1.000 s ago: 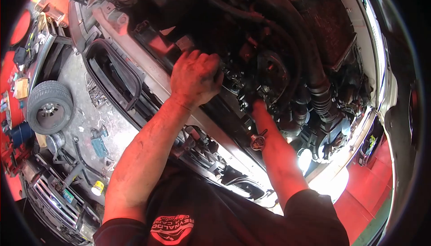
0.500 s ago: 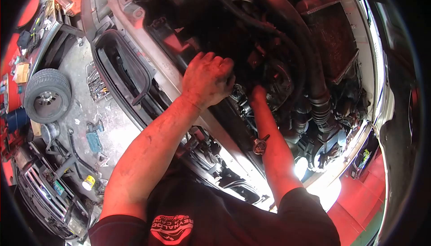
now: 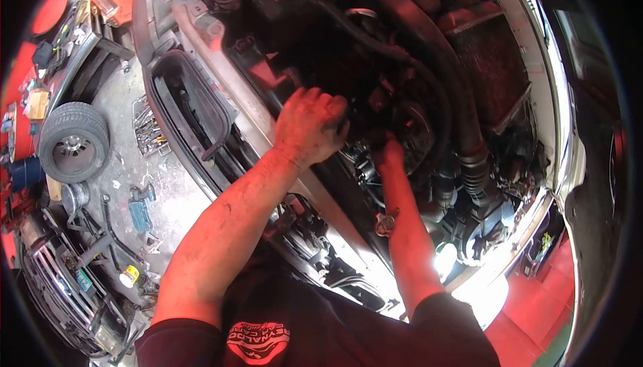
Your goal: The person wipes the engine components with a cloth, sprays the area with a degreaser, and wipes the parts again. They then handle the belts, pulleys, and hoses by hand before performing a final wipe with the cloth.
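Observation:
My left hand is closed in a fist over the inner edge of the long metal front crossmember of an open engine bay. Whatever its curled fingers hold is hidden. My right hand reaches down into the dark bay beside shiny metal parts, and its fingers are out of sight. A round metal cap shows beside my right forearm. Past the hands run a thick black hose and a ribbed air duct.
On the floor to the left are a wheel with tyre, a tray of tools, a blue tool, a yellow can and a detached grille. A bright lamp glares near my right elbow.
The view has shifted slightly, so the engine bay and both hands appear a little lower. Both hands keep nearly the same pose and place among the parts.

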The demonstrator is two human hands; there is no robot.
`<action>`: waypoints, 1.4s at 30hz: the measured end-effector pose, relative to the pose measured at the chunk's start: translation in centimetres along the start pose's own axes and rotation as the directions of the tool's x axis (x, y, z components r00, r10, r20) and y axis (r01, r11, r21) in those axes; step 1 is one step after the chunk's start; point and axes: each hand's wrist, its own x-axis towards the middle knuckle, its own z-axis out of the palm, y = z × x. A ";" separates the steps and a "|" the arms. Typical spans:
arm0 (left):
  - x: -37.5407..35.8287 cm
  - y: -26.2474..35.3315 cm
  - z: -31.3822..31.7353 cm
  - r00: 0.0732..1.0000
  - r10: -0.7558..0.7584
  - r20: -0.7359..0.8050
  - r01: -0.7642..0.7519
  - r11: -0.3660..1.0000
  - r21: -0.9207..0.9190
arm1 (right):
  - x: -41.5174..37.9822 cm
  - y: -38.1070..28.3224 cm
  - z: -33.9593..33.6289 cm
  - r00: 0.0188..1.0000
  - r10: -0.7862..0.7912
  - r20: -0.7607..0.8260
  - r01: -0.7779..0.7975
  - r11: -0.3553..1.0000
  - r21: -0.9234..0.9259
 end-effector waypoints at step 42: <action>0.5 10.9 16.7 0.452 -0.623 0.638 0.692 -0.206 -0.692 | -25.0 -3.0 -14.6 0.446 -0.670 0.594 0.473 -0.386 -0.791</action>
